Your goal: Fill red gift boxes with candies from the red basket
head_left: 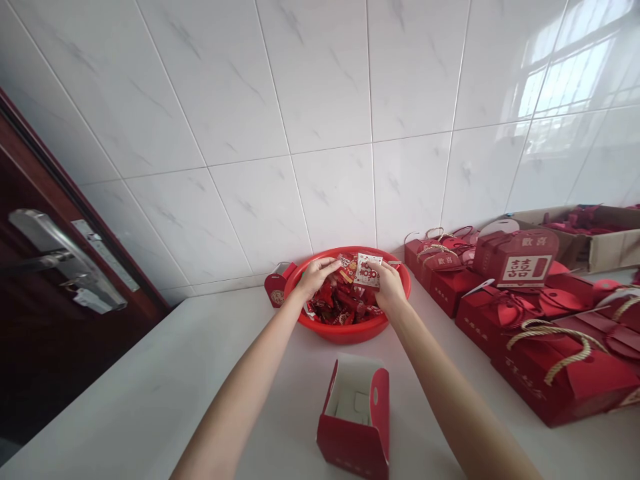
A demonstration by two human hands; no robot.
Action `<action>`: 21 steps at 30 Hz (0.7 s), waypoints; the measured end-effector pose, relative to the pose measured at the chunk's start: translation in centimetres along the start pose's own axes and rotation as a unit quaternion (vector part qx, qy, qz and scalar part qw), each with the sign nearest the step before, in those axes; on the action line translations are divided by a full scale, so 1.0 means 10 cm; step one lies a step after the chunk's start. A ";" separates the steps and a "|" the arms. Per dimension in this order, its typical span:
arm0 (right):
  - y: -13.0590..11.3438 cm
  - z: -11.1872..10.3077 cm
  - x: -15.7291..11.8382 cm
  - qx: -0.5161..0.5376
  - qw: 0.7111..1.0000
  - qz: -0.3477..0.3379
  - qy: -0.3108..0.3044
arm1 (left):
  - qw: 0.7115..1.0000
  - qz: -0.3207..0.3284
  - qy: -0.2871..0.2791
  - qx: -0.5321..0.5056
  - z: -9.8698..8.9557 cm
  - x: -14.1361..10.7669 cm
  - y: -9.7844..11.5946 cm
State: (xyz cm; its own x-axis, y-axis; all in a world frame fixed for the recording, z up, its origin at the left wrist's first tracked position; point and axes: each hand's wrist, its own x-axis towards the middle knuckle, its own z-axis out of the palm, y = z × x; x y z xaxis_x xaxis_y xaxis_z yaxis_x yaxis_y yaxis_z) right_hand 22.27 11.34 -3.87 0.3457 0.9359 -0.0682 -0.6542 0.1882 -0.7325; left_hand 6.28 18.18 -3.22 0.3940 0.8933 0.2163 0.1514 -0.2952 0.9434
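A round red basin point(355, 333) stands against the tiled wall, filled with small red-wrapped packets point(345, 303). Over its left part, my left hand point(316, 277) pinches a red and gold packet point(346, 268). My right hand point(389, 285) is at the basin's right side, closed on a white packet point(368, 270) with red double-happiness characters. The two packets are close together above the pile. Nearer to me, an open red box point(353, 437) sits on the white table, its pale inside showing nothing in it.
Several red gift boxes point(560, 373) with cord handles crowd the right side. Behind them is a cardboard carton point(613, 243). A small red box point(276, 287) touches the basin's left side. A dark door point(45, 300) with a metal handle is at the far left.
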 end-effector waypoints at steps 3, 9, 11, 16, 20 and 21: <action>0.00 0.00 0.00 0.000 1.000 -0.005 -0.008 | 1.000 0.008 -0.027 -0.004 0.01 -0.02 0.02; 0.02 -0.01 0.01 0.004 0.999 -0.023 -0.021 | 0.998 0.014 -0.066 -0.006 0.01 0.00 0.02; 0.02 -0.01 0.00 0.005 0.999 -0.022 -0.029 | 0.998 0.021 -0.064 -0.003 0.00 0.02 0.00; -0.01 0.03 -0.05 -0.009 0.997 0.012 -0.070 | 0.996 0.030 -0.087 -0.011 0.01 0.02 -0.03; -0.03 0.04 -0.09 -0.017 0.996 0.040 -0.079 | 0.997 0.028 -0.075 0.019 0.01 0.00 0.02; -0.03 0.04 -0.09 -0.016 0.996 0.042 -0.077 | 0.997 0.026 -0.064 0.028 0.02 -0.01 0.03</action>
State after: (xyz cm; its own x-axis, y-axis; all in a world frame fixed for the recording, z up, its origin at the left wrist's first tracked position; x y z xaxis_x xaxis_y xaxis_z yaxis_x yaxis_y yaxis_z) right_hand 21.88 10.54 -3.32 0.1809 0.9831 -0.0278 -0.6542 0.0992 -0.7498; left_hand 6.43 17.99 -3.01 0.5142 0.8268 0.2281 0.1771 -0.3626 0.9150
